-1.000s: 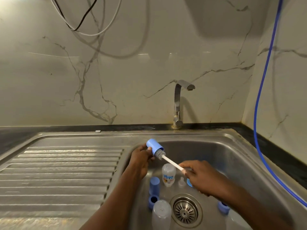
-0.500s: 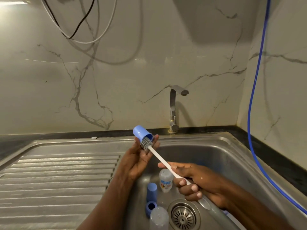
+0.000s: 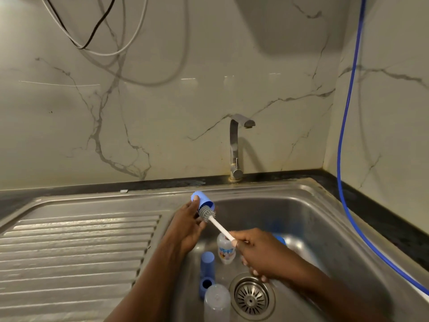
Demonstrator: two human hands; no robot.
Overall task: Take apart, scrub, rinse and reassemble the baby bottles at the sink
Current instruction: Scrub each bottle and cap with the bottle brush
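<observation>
While the left hand (image 3: pixel 188 226) is gripping a blue bottle cap (image 3: pixel 201 200) above the 10 o'clock corner of the sink (image 3: pixel 301 217), with fingers and thumb curling round it, the right hand (image 3: pixel 257 249) is pinching the white handle of the bottle brush (image 3: pixel 218 225) between thumb and fingertips. The cap is lying tilted, its open mouth pointing toward 4 o'clock, and the brush's grey bristle head is sitting right at that mouth. Can't really tell how far in it's going.

Everything else is sitting down in the basin. Going from the drain strainer (image 3: pixel 251 297): a small clear bottle with a printed picture (image 3: pixel 226 249) is standing at about 11 o'clock, partly behind the brush hand. Two more blue caps are hanging out at 9 to 10 o'clock, one upright (image 3: pixel 207 261) and one lower down with its opening showing (image 3: pixel 206 284). A frosted clear bottle (image 3: pixel 217 303) is lying at 8 o'clock, just beside that lower cap. Something else blue (image 3: pixel 279 240) is peeking out behind the right hand, too hidden to name.

The faucet (image 3: pixel 235 147) is standing at 12 o'clock, and the ribbed drainboard (image 3: pixel 76 252) is running off toward 9.
</observation>
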